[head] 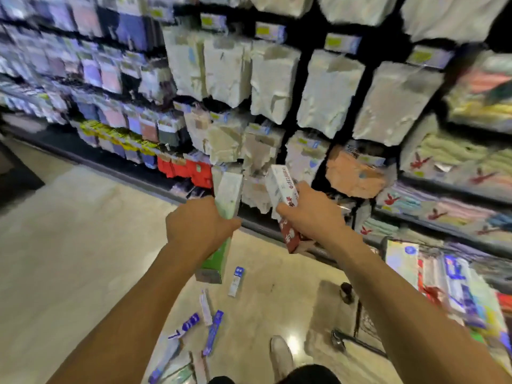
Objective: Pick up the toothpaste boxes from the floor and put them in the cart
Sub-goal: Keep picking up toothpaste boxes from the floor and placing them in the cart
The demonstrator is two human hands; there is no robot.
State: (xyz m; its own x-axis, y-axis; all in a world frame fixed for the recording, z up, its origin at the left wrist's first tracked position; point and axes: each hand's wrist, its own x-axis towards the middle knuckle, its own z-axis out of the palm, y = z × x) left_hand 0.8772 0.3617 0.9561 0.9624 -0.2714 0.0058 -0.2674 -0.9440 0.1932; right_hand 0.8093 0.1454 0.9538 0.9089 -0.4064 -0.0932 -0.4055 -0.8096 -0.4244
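Two clasped mid-length | green box [228, 191], left grip [198, 225]; red-white box [282, 185], right grip [313, 214]

floor [69, 245]: glossy polished tile | toothpaste boxes [212, 332]: smooth cardboard | shelf packs [329, 92]: shiny plastic wrap

Chinese characters are printed on the red-and-white toothpaste box [285, 200], but they are too blurred to be read. A white "7" is seen on a blue box [184, 325] lying on the floor [83, 245].
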